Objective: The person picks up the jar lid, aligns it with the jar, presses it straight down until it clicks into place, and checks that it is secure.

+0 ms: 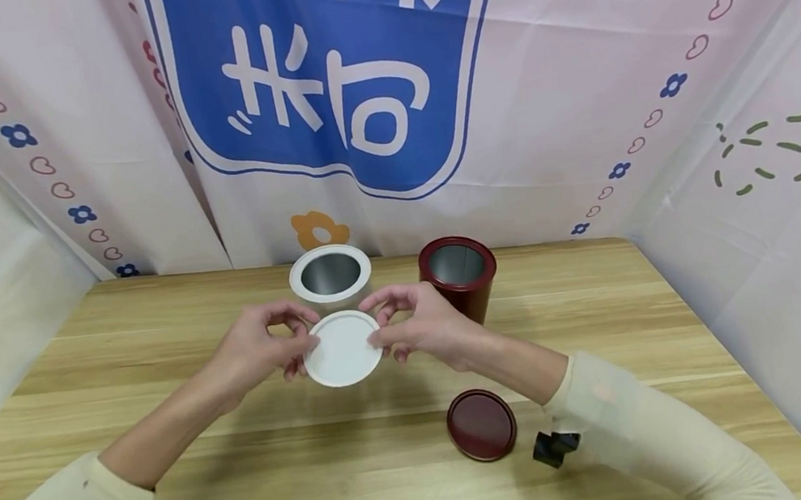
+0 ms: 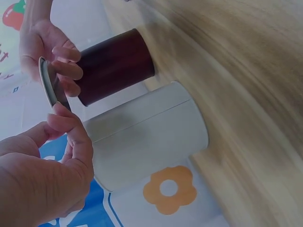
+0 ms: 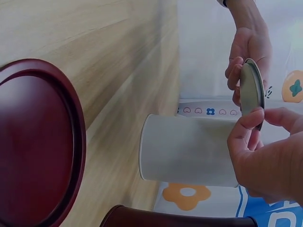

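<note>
A round white lid (image 1: 342, 349) is held up by its rim between both hands, in front of the open white can (image 1: 333, 296). My left hand (image 1: 271, 343) pinches its left edge, and my right hand (image 1: 419, 325) pinches the right edge. In the left wrist view the lid (image 2: 50, 85) appears edge-on, apart from the white can (image 2: 151, 135). The right wrist view shows the lid (image 3: 251, 90) tilted, its inner side partly visible. Beside the white can stands an open dark red can (image 1: 459, 276), close behind my right hand.
A dark red lid (image 1: 482, 425) lies on the wooden table (image 1: 250, 494) near my right forearm. Behind the cans hangs a printed white and blue cloth (image 1: 534, 130), with more white cloth at both sides. Black wrist mounts (image 1: 556, 447) sit at the sleeves.
</note>
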The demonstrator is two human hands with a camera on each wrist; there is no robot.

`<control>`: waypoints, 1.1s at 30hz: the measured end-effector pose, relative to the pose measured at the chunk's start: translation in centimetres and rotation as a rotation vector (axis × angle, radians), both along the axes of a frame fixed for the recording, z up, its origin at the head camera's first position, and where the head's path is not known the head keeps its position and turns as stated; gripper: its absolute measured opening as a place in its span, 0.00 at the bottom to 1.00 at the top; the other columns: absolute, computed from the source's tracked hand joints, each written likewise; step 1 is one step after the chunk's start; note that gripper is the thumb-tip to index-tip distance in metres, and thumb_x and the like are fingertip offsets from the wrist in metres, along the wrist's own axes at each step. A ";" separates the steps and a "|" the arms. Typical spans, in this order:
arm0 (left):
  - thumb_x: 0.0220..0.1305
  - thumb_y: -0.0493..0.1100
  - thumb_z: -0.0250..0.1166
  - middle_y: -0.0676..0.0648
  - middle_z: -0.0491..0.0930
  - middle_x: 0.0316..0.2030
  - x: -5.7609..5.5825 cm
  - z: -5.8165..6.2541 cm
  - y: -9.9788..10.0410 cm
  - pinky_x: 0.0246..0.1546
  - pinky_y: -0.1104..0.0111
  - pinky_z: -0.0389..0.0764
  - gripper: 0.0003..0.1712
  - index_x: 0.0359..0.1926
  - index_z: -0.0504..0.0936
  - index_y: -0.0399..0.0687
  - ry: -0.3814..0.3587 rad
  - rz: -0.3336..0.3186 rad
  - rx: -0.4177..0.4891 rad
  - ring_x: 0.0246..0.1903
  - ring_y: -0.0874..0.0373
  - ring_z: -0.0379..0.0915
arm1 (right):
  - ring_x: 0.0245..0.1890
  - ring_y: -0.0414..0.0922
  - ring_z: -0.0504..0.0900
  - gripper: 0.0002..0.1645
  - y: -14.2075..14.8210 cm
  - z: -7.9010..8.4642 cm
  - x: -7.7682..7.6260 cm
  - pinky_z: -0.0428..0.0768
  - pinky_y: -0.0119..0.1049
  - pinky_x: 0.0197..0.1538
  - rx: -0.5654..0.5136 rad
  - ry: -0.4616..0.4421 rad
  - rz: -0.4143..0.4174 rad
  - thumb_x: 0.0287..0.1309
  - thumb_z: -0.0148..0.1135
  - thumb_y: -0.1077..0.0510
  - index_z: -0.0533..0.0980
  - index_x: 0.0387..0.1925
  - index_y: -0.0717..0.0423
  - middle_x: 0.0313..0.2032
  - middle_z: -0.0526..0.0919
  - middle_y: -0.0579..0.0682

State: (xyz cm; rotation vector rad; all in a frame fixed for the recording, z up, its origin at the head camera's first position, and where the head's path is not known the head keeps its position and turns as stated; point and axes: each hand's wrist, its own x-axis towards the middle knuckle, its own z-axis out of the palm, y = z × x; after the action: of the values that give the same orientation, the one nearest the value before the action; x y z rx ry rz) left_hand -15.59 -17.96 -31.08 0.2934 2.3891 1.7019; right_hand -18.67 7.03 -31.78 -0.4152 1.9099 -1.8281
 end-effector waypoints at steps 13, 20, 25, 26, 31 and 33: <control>0.62 0.28 0.67 0.42 0.75 0.30 -1.0 1.9 0.1 0.18 0.67 0.81 0.18 0.52 0.77 0.25 0.055 -0.019 -0.012 0.18 0.57 0.77 | 0.21 0.44 0.81 0.22 -0.1 1.6 -0.6 0.76 0.28 0.19 0.030 0.026 -0.059 0.58 0.67 0.74 0.80 0.55 0.63 0.34 0.77 0.51; 0.66 0.28 0.65 0.42 0.74 0.32 -1.7 2.6 0.1 0.18 0.68 0.82 0.18 0.55 0.78 0.25 0.047 -0.025 -0.033 0.19 0.57 0.78 | 0.22 0.45 0.83 0.23 0.1 2.2 -1.2 0.76 0.30 0.19 0.051 0.042 -0.060 0.58 0.67 0.73 0.80 0.56 0.63 0.33 0.77 0.51; 0.66 0.29 0.66 0.42 0.75 0.32 -2.4 2.9 0.0 0.19 0.68 0.82 0.18 0.55 0.79 0.25 0.049 -0.014 -0.027 0.19 0.56 0.79 | 0.23 0.45 0.84 0.23 -0.1 2.5 -1.9 0.76 0.31 0.20 0.064 0.026 -0.072 0.60 0.66 0.72 0.80 0.56 0.61 0.34 0.77 0.52; 0.66 0.30 0.66 0.42 0.75 0.32 -2.5 2.9 0.0 0.19 0.68 0.82 0.18 0.55 0.79 0.25 0.050 -0.008 -0.031 0.19 0.56 0.79 | 0.24 0.45 0.84 0.22 -0.2 2.5 -2.0 0.76 0.31 0.20 0.067 0.023 -0.076 0.60 0.66 0.72 0.80 0.56 0.61 0.34 0.78 0.52; 0.67 0.30 0.65 0.42 0.77 0.32 -3.1 3.3 -0.2 0.20 0.68 0.83 0.17 0.55 0.79 0.25 0.041 0.014 -0.040 0.20 0.57 0.80 | 0.24 0.44 0.84 0.21 -0.6 2.9 -2.8 0.76 0.31 0.21 0.089 0.024 -0.090 0.60 0.67 0.71 0.81 0.56 0.59 0.33 0.79 0.51; 0.68 0.30 0.65 0.42 0.77 0.33 -3.2 3.5 -0.3 0.20 0.69 0.83 0.18 0.56 0.79 0.24 0.036 0.020 -0.043 0.21 0.57 0.81 | 0.24 0.44 0.84 0.21 -0.7 3.0 -3.0 0.76 0.31 0.21 0.100 0.029 -0.097 0.60 0.67 0.71 0.82 0.55 0.58 0.33 0.79 0.51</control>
State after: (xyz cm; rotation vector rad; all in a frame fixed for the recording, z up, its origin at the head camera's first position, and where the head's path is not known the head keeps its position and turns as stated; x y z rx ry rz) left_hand -18.84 -18.22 -27.57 0.2961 2.4587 1.6654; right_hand -21.66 6.34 -28.79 -0.3230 2.0645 -1.7855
